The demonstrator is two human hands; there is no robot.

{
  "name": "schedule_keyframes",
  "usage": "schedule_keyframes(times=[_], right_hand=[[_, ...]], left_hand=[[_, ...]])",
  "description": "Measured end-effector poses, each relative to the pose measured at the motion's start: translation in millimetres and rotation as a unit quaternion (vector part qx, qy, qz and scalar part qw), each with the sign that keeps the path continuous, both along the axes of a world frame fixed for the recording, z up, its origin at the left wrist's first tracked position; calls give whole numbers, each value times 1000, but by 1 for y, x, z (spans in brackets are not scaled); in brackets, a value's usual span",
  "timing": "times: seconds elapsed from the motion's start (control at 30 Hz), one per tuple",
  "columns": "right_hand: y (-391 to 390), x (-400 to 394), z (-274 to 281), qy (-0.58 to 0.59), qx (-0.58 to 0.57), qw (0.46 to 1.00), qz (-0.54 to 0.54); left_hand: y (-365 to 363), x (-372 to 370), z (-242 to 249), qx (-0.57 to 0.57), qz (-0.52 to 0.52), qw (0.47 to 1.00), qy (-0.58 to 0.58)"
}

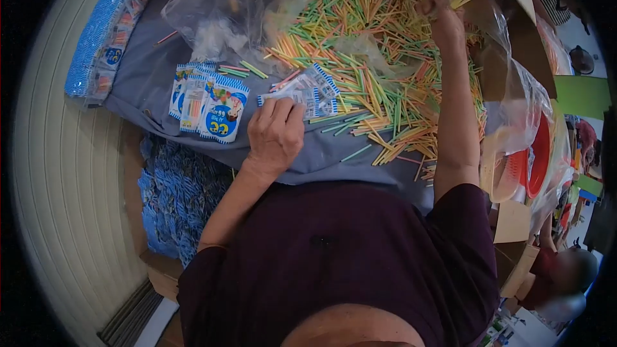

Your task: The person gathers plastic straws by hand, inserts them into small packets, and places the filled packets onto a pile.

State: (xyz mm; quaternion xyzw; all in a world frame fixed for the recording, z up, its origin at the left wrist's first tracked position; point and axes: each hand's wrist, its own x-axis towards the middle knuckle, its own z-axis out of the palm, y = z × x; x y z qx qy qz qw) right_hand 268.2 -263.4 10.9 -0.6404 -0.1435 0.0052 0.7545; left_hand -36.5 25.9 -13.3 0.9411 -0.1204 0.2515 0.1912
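Observation:
My left hand is closed, its curled fingers on the edge of a small blue-and-white printed packet. Beside it lie several more such packets, overlapping on the grey cloth. My right hand is at the far side of a big heap of thin coloured sticks, in yellow, green, orange and pink. Its fingers are pinched round a few yellow sticks that poke out to the right. A few loose sticks rest between the packets and the heap.
Clear plastic sheeting surrounds the heap. A strip of blue-and-white packets is at the left. Below the cloth's edge, a cardboard box holds blue packets. Red basket and cardboard stand at right; another person is beyond.

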Motion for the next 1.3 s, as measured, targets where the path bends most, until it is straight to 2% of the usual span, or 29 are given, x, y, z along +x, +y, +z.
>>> schedule_keyframes(times=[0.07, 0.1, 0.17, 0.2, 0.23, 0.27, 0.3, 0.33, 0.4, 0.43, 0.5, 0.53, 0.57, 0.6, 0.63, 0.67, 0.7, 0.73, 0.77, 0.8, 0.87, 0.9, 0.93, 0.97, 1.0, 1.1, 1.23, 1.3], right_hand=[[12, -24, 6, -140, -156, 978, -16], [8, -26, -9, -134, -157, 978, -16], [4, -25, -46, -125, -321, 939, 13], [6, -30, -41, -224, -340, 913, 29], [3, -28, -40, -223, -339, 913, 31], [-3, -23, -39, -168, -335, 926, 39], [-5, -21, -38, -113, -330, 936, 46], [1, -29, -28, -113, -327, 937, 50], [15, -51, -4, -102, -330, 936, -66], [21, -58, 10, -104, -327, 937, -59], [28, -72, 36, -51, -132, 990, 8], [29, -80, 40, -21, -34, 998, 38], [31, -85, 38, -20, -35, 998, 39], [37, -89, 35, -60, 33, 988, 136], [45, -94, 34, -99, 102, 962, 233], [54, -102, 33, -96, 105, 961, 238], [66, -115, 35, -73, 144, 943, 292], [78, -125, 38, -48, 182, 920, 345], [90, -130, 44, -90, 153, 912, 370], [102, -140, 49, -89, 154, 911, 372], [117, -155, 56, -114, 69, 924, 358], [119, -151, 54, -160, -26, 931, 328], [120, -153, 53, -160, -28, 931, 327], [121, -156, 54, -168, -80, 935, 302], [124, -157, 54, -176, -131, 935, 277], [119, -153, 45, -145, -156, 935, 285], [111, -156, 60, -157, -121, 937, 288], [111, -155, 67, -182, -192, 924, 276]], left_hand=[[-2, -1, 5, -4, 26, 1000, 17], [-2, -2, 6, -4, 25, 999, 23], [5, 1, 5, -40, 9, 999, 19], [9, 4, 3, -40, 11, 999, 21], [13, 7, -1, -68, 9, 998, 10], [15, 8, -3, -97, 8, 995, -1], [15, 8, -1, -96, 11, 995, 1], [14, 8, 4, -87, 7, 996, -9], [12, 5, 5, -74, 12, 997, -20], [10, 3, 0, -88, 10, 996, 5], [14, 1, -1, -98, 6, 995, 31], [17, 2, 0, -113, 1, 993, 36], [19, 4, 0, -130, -3, 991, 40], [19, 6, 2, -130, 0, 991, 39], [20, 9, 7, -221, -8, 973, 66], [22, 12, 12, -309, -12, 946, 94], [20, 16, 16, -309, -4, 946, 96], [14, 24, 21, -370, -32, 924, 88], [9, 30, 23, -430, -62, 898, 77], [6, 33, 22, -429, -58, 898, 76], [-3, 40, 21, -550, -113, 819, 117], [-6, 43, 21, -551, -116, 818, 117], [-8, 46, 20, -572, -125, 802, 117], [-9, 47, 19, -594, -132, 785, 117], [-10, 47, 19, -595, -130, 784, 116], [-11, 46, 21, -621, -106, 763, 144], [-12, 50, 26, -609, -134, 766, 157], [-16, 54, 24, -609, -141, 767, 145]])
